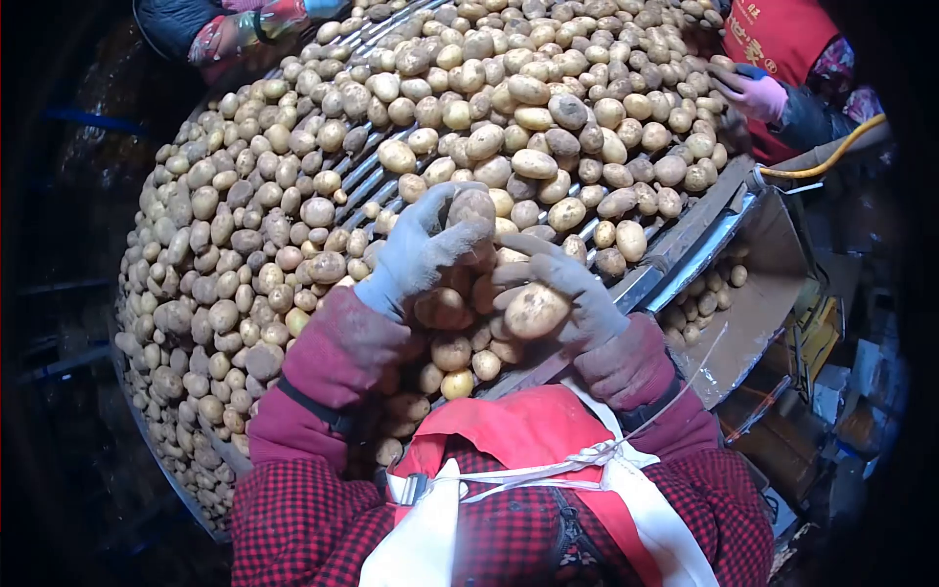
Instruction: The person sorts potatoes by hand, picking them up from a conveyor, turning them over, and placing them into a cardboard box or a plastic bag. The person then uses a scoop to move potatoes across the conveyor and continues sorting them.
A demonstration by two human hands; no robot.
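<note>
Resting in the gloved right hand [567,293], a potato [535,311] is being cradled from below, fingers curled around it so its pale, dusty face is turning up toward the camera, just above the near edge of the roller bed [367,181]. It is looking oval and tan, with earth clinging in patches. Beside it, the left hand [421,249] is closing round a second, browner potato [472,210], lifted a little off the heap and gripped at the fingertips, seemingly so its skin can be looked over. Both hands are wearing grey gloves under maroon cuffs. Around them, loose potatoes are lying thick over the metal rollers. To the right, a chute [748,303] is holding a few more, apart from the heap. Across the bed, another person's pink glove [758,95] is touching the pile, and a further person's sleeve [230,34] is showing at top left.
</note>
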